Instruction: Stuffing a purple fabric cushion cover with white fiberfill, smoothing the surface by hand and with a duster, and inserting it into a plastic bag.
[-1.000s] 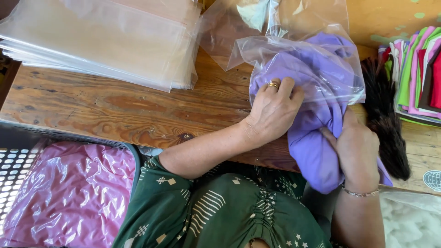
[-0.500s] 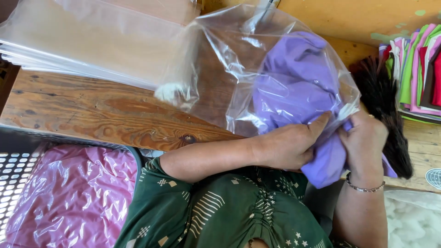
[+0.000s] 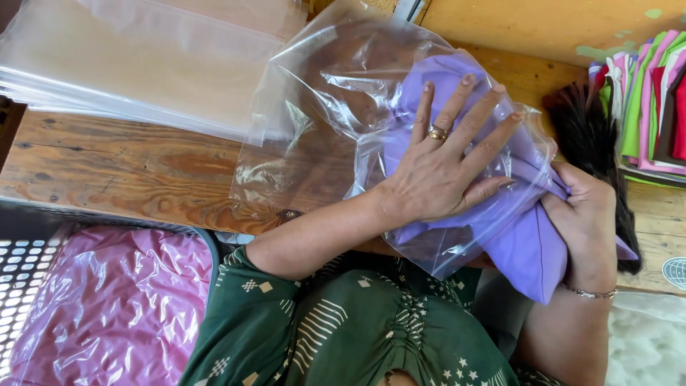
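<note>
Wooden counter (image 3: 136,171) carries a stack of clear flat bags (image 3: 143,64) at 10 o'clock, and a pile of folded coloured garments (image 3: 647,100) at 2 o'clock. Crate (image 3: 21,286) at 8 o'clock holds a bagged pink garment (image 3: 114,307). Clear plastic bag (image 3: 321,121) lies at centre, mouth toward 4 o'clock, closed end toward 10 o'clock. Folded purple garment (image 3: 525,246) sits mostly inside, long axis running 11 to 5 o'clock, lower end sticking out of the mouth. Dark brush-like thing (image 3: 593,136) sits just beyond at 3 o'clock. Left hand (image 3: 446,164) lies flat on the bag, fingers spread wide, pressing the garment, holding nothing. Right hand (image 3: 582,207) has its grip closed on the garment's protruding end. Versus half a second ago: left hand has moved from the bag mouth up onto the bag, and the bag lies flatter.
</note>
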